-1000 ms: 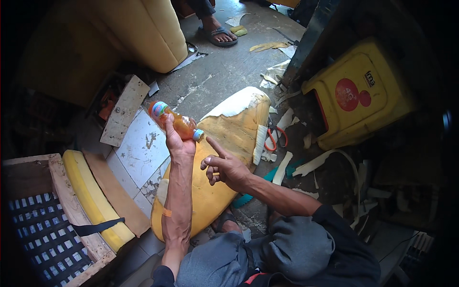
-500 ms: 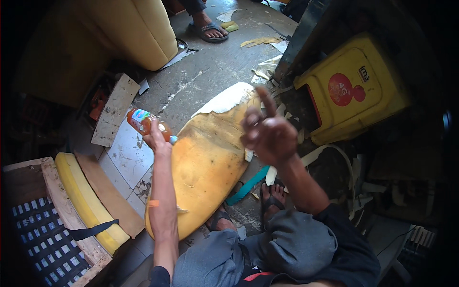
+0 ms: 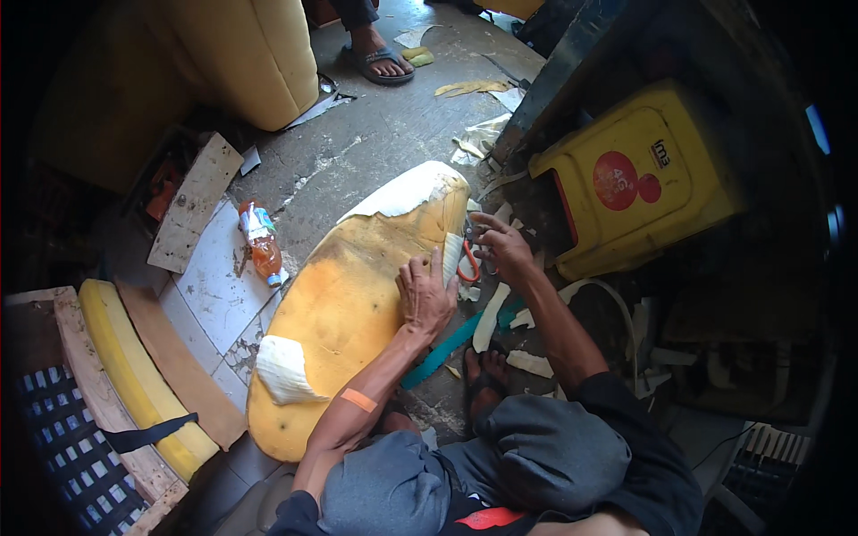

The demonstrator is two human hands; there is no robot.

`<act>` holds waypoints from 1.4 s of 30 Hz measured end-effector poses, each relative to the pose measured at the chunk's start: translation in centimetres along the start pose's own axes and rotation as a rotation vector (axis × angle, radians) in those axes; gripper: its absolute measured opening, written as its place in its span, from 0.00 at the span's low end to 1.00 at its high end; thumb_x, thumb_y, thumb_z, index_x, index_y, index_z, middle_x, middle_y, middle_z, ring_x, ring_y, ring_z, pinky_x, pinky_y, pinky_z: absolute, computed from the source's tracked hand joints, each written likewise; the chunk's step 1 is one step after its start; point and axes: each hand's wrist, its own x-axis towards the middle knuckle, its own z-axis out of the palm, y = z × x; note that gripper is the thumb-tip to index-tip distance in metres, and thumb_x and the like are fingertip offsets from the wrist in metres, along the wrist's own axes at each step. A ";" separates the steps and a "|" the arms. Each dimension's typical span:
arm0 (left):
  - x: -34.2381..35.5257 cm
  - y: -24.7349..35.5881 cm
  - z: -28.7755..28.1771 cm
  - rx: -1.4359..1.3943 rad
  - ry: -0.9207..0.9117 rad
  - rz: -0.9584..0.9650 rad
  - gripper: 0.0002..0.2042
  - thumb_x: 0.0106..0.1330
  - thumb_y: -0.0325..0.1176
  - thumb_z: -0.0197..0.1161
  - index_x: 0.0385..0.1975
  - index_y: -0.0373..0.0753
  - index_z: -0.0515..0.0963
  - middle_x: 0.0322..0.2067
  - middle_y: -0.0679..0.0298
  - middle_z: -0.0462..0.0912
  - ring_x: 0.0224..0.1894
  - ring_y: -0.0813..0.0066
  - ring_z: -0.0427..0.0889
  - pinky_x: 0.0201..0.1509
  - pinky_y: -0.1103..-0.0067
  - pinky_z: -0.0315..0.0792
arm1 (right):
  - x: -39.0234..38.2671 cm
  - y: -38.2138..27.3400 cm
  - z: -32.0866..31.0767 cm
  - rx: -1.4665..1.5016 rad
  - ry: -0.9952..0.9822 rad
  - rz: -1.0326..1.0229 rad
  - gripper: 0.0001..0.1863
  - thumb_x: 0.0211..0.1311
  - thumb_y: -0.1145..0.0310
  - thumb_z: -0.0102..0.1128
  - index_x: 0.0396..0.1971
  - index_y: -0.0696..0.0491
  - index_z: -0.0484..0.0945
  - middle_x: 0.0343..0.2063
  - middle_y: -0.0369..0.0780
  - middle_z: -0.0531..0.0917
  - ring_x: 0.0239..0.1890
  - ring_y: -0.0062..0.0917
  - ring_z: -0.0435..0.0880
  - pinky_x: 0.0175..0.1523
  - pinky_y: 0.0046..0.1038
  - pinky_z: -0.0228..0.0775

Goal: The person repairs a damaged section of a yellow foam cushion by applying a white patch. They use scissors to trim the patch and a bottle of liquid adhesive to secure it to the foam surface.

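A long yellow foam pad (image 3: 335, 295), shaped like a seat cushion, lies in front of my feet. White foam (image 3: 398, 189) covers its far end, and a white flap (image 3: 284, 368) lies on its near left part. My left hand (image 3: 426, 295) rests on the pad's right side with fingers spread, holding nothing. Just beyond that edge is my right hand (image 3: 502, 246), its fingers apart beside orange-handled scissors (image 3: 468, 262). Whether a fingertip touches the handle I cannot make out. A bottle of orange-brown liquid (image 3: 259, 239) lies on the floor left of the pad.
A yellow plastic stool (image 3: 639, 170) lies at the right. Foam scraps (image 3: 492, 317) and a teal strip (image 3: 440, 355) litter the floor. At left are a black crate (image 3: 71, 438) and a wooden box (image 3: 192, 205). Another person's sandalled foot (image 3: 382, 64) stands at the far side.
My left hand has let go of the bottle, now on the floor, and moved right onto the pad. My right hand has come down beside the scissors. A white flap now shows on the pad's near left.
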 end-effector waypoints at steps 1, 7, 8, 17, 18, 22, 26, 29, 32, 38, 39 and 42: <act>-0.1 0.7 0.8 -0.009 -0.032 -0.015 0.31 0.63 0.41 0.67 0.64 0.34 0.71 0.50 0.49 0.70 0.53 0.52 0.68 0.58 0.58 0.63 | 0.0 0.2 -0.1 -0.031 -0.022 -0.005 0.28 0.59 0.76 0.55 0.63 0.52 0.76 0.49 0.36 0.77 0.49 0.21 0.78 0.53 0.28 0.76; -0.3 1.5 3.5 -0.045 0.067 -0.058 0.32 0.63 0.37 0.65 0.67 0.32 0.67 0.49 0.49 0.72 0.52 0.51 0.70 0.55 0.59 0.65 | -0.8 0.4 -0.8 -0.009 -0.037 0.015 0.28 0.60 0.78 0.54 0.63 0.52 0.76 0.47 0.34 0.77 0.48 0.20 0.79 0.52 0.27 0.76; -0.2 1.4 3.7 -0.027 0.041 -0.084 0.32 0.63 0.36 0.64 0.67 0.32 0.67 0.48 0.50 0.72 0.51 0.52 0.70 0.54 0.59 0.65 | -0.8 0.6 -0.9 -0.012 -0.031 0.023 0.28 0.61 0.77 0.53 0.63 0.52 0.76 0.48 0.35 0.78 0.48 0.19 0.79 0.52 0.27 0.77; 0.3 1.1 5.0 0.301 -0.054 0.211 0.15 0.66 0.34 0.57 0.50 0.39 0.78 0.40 0.63 0.74 0.46 0.65 0.72 0.47 0.68 0.64 | 1.1 1.7 -0.3 -0.675 -0.127 -0.239 0.26 0.59 0.73 0.52 0.59 0.50 0.81 0.43 0.42 0.79 0.45 0.30 0.82 0.54 0.31 0.75; 0.1 1.0 5.1 0.330 -0.073 0.240 0.14 0.66 0.35 0.56 0.49 0.40 0.79 0.39 0.63 0.74 0.45 0.66 0.72 0.46 0.69 0.63 | 1.2 2.0 0.0 -0.863 -0.088 -0.371 0.26 0.58 0.71 0.52 0.58 0.48 0.81 0.40 0.47 0.78 0.45 0.38 0.81 0.55 0.36 0.74; -0.7 0.3 5.5 0.306 -0.035 0.276 0.14 0.60 0.33 0.60 0.45 0.41 0.80 0.40 0.62 0.73 0.46 0.64 0.71 0.48 0.66 0.61 | 1.2 2.4 1.9 -1.129 -0.033 -0.438 0.25 0.58 0.72 0.54 0.57 0.43 0.82 0.43 0.47 0.78 0.50 0.43 0.78 0.57 0.43 0.73; -1.0 0.6 6.0 0.370 -0.041 0.318 0.12 0.60 0.34 0.60 0.42 0.41 0.82 0.43 0.62 0.74 0.47 0.64 0.71 0.49 0.66 0.60 | 1.2 2.3 2.0 -1.203 -0.031 -0.558 0.24 0.57 0.72 0.55 0.54 0.41 0.83 0.44 0.46 0.79 0.50 0.42 0.79 0.56 0.43 0.74; -1.4 0.1 6.3 0.387 -0.041 0.329 0.12 0.61 0.34 0.59 0.41 0.40 0.83 0.46 0.61 0.75 0.49 0.64 0.72 0.50 0.67 0.60 | 0.9 1.4 3.0 -1.279 -0.027 -0.502 0.22 0.57 0.73 0.55 0.51 0.41 0.84 0.43 0.45 0.79 0.49 0.41 0.79 0.54 0.42 0.75; -1.7 0.3 5.9 0.394 -0.025 0.362 0.12 0.62 0.34 0.58 0.42 0.40 0.83 0.48 0.61 0.76 0.50 0.65 0.72 0.51 0.68 0.60 | 1.2 2.0 1.9 -1.275 -0.017 -0.536 0.22 0.56 0.74 0.55 0.50 0.42 0.85 0.40 0.45 0.78 0.48 0.41 0.80 0.52 0.41 0.75; -3.2 0.5 4.3 0.425 0.031 0.374 0.12 0.65 0.36 0.57 0.44 0.42 0.82 0.53 0.61 0.76 0.51 0.66 0.72 0.53 0.69 0.60 | 0.3 4.6 0.4 -1.178 -0.047 -0.570 0.21 0.56 0.74 0.56 0.50 0.43 0.85 0.38 0.45 0.78 0.45 0.41 0.80 0.52 0.40 0.75; -3.5 0.4 4.1 0.426 0.046 0.374 0.12 0.65 0.36 0.57 0.45 0.43 0.82 0.55 0.61 0.76 0.51 0.66 0.72 0.53 0.69 0.60 | 0.2 5.0 0.4 -1.176 -0.047 -0.603 0.22 0.56 0.74 0.56 0.51 0.44 0.85 0.37 0.45 0.78 0.44 0.41 0.80 0.52 0.40 0.75; -4.6 0.4 3.4 0.429 0.079 0.383 0.14 0.65 0.36 0.57 0.47 0.43 0.82 0.59 0.60 0.75 0.53 0.66 0.72 0.53 0.69 0.60 | -0.5 6.0 0.3 -1.151 -0.069 -0.638 0.22 0.55 0.74 0.57 0.51 0.45 0.85 0.35 0.44 0.78 0.43 0.40 0.80 0.50 0.39 0.75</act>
